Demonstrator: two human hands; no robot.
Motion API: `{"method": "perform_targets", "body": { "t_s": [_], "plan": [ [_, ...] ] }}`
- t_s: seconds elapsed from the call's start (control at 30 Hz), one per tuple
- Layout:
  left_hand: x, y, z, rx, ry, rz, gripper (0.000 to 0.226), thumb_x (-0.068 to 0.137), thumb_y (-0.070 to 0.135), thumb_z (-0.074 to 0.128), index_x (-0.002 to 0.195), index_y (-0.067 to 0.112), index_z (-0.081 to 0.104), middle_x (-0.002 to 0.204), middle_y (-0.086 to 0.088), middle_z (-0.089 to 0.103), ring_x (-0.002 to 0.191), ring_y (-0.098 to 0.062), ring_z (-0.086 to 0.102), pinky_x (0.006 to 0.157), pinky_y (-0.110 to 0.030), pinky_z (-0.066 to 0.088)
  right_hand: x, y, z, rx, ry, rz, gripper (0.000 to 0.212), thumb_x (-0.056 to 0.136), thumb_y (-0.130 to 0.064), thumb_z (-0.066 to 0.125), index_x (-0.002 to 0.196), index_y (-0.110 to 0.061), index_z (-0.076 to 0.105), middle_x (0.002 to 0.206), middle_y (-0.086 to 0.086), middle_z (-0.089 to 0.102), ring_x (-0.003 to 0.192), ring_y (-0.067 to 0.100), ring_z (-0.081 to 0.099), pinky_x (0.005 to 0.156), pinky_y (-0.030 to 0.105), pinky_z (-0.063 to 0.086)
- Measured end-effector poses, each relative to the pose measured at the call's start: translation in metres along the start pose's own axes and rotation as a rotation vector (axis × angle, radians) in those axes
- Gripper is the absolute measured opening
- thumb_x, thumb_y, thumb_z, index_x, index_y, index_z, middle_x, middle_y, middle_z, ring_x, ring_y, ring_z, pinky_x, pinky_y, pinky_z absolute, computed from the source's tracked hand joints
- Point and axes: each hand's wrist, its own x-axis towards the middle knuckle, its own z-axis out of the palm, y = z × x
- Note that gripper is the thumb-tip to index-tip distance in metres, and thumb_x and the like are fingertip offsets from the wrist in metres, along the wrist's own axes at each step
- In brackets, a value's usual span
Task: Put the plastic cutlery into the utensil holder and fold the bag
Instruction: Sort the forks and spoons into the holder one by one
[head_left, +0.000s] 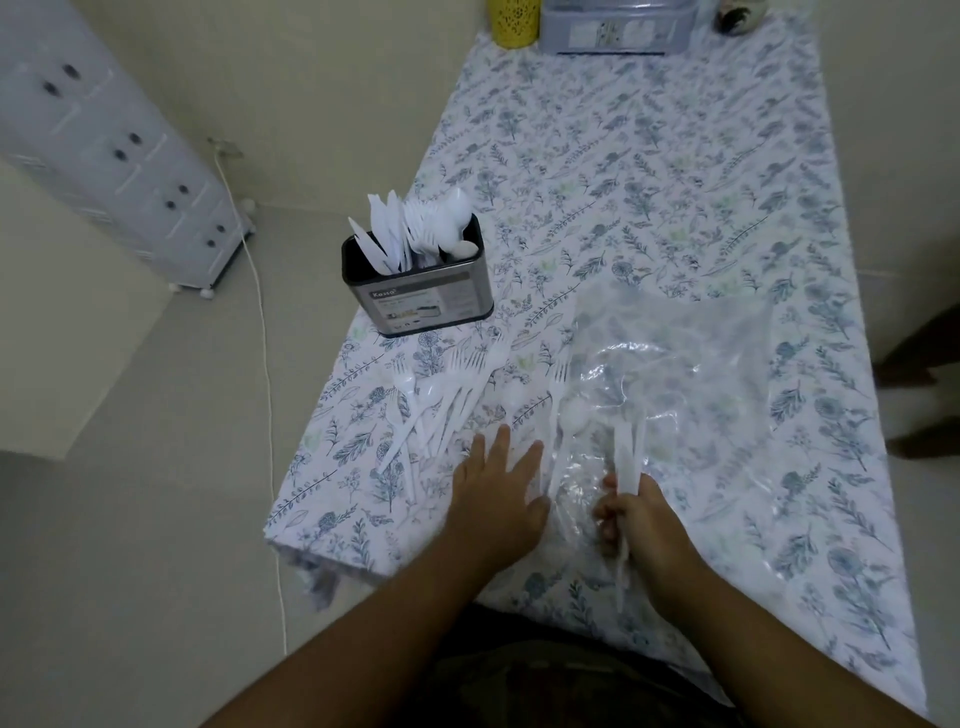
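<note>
Left hand (498, 488) flat beside loose forks (441, 410), right hand (636, 519) gripping cutlery (628, 457) over bag (675, 374).

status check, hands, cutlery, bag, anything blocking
Left hand flat, open, beside loose cutlery. Right hand grips white pieces. Holder part filled; bag unfolded. Nothing blocking.

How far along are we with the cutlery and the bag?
Partway. The utensil holder already stands full of white pieces. The right hand grips a few pieces; the left hand lies flat beside the loose forks and spoons. The clear bag is still unfolded.
</note>
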Motion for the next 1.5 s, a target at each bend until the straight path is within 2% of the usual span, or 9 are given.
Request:
{"method": "perform_targets", "body": {
  "t_s": [0.33,0.53,0.67,0.9,1.07,1.2,1.3,1.4,1.5],
  "plan": [
    [-0.012,-0.008,-0.003,-0.143,0.083,0.025,0.074,0.095,0.057,0.046,0.157,0.033,0.015,0.165,0.001,0.015,0.151,-0.023,0.009,0.120,-0.054,0.015,-0.004,0.003,-0.005,0.125,-0.067,0.013,0.030,0.092,0.002,0.042,0.113,-0.012,0.058,0.079,0.011,0.050,0.061,0.020,0.044,0.054,0.033,0.036],
    [0.017,-0.030,-0.026,-0.123,0.069,-0.215,0.091,0.093,0.064,0.038,0.158,0.018,-0.006,0.165,-0.005,-0.015,0.151,-0.032,-0.015,0.121,-0.055,0.005,-0.008,0.011,-0.001,0.137,-0.105,-0.020,0.024,0.103,-0.001,0.042,0.122,-0.008,0.054,0.082,0.014,0.052,0.067,0.023,0.048,0.060,0.036,0.039],
    [0.015,-0.029,-0.017,0.032,-0.058,-0.141,0.091,0.089,0.072,0.033,0.157,0.027,-0.009,0.160,-0.009,-0.031,0.146,-0.038,-0.028,0.118,-0.062,-0.004,-0.016,0.011,0.008,0.175,-0.122,0.034,0.019,0.104,0.000,0.042,0.116,-0.005,0.055,0.077,0.013,0.051,0.061,0.021,0.047,0.057,0.033,0.036],
    [-0.002,-0.034,-0.009,-0.044,0.097,0.034,0.088,0.086,0.069,0.042,0.157,0.033,0.003,0.166,-0.005,-0.013,0.151,-0.032,-0.014,0.118,-0.057,0.003,-0.018,0.012,0.023,0.202,-0.025,0.058,0.019,0.103,0.000,0.041,0.114,-0.005,0.056,0.077,0.011,0.056,0.060,0.019,0.048,0.056,0.032,0.034],
    [0.003,-0.046,-0.016,-0.220,-0.072,-0.025,0.093,0.087,0.071,0.043,0.158,0.028,0.001,0.164,-0.002,-0.022,0.150,-0.028,-0.022,0.120,-0.053,-0.006,-0.020,0.011,0.036,0.122,0.058,0.026,0.031,0.102,0.001,0.038,0.121,-0.010,0.059,0.079,0.009,0.057,0.057,0.018,0.043,0.055,0.033,0.032],
    [-0.011,-0.039,-0.032,-0.476,0.032,-0.041,0.072,0.090,0.055,0.051,0.153,0.029,0.028,0.165,-0.001,0.012,0.151,-0.023,0.005,0.123,-0.048,0.007,-0.019,0.006,0.050,0.235,0.055,0.066,0.027,0.102,-0.013,0.042,0.120,-0.014,0.062,0.071,0.003,0.052,0.055,0.016,0.039,0.054,0.032,0.028],
    [-0.032,-0.037,-0.037,-0.670,0.116,-0.043,0.042,0.093,0.032,0.061,0.134,0.022,0.055,0.132,0.002,0.051,0.120,-0.009,0.046,0.112,-0.037,0.038,-0.022,0.001,0.061,0.416,-0.005,0.107,0.036,0.104,-0.029,0.043,0.129,-0.011,0.062,0.075,0.006,0.052,0.059,0.019,0.041,0.058,0.034,0.033],
    [-0.055,-0.027,-0.037,-0.847,0.012,-0.056,0.035,0.094,0.029,0.063,0.129,0.026,0.060,0.118,0.008,0.058,0.094,0.004,0.056,0.085,-0.010,0.047,-0.029,-0.003,0.073,0.384,-0.028,0.038,0.038,0.106,-0.023,0.044,0.133,-0.002,0.058,0.083,0.012,0.060,0.071,0.026,0.053,0.071,0.040,0.044],
    [-0.057,-0.020,-0.037,-0.877,0.057,-0.014,0.029,0.095,0.025,0.063,0.124,0.024,0.067,0.106,0.005,0.063,0.083,0.004,0.059,0.073,-0.005,0.044,-0.045,-0.006,0.087,0.237,-0.115,-0.028,0.030,0.105,-0.008,0.042,0.124,-0.010,0.065,0.103,0.019,0.075,0.095,0.035,0.073,0.091,0.049,0.055]
  ]
}}
